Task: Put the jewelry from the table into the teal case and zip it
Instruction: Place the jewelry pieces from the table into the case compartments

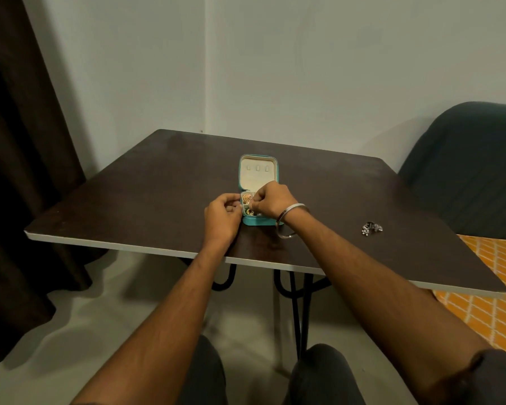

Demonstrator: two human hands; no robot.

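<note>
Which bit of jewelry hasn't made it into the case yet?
The silvery cluster lying alone on the table, off to the right. The gold pieces already sit inside the open teal case.

Domestic room: dark curtain (18,171) at left, plain painted walls (333,68), upholstered chair (465,165), orange patterned bedding (485,287), folding table (158,185).

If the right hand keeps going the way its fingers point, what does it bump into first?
The right hand points left and down, so it likely meets the gold jewelry in the teal case first, or the left hand close beside it. Depth is unclear.
</note>
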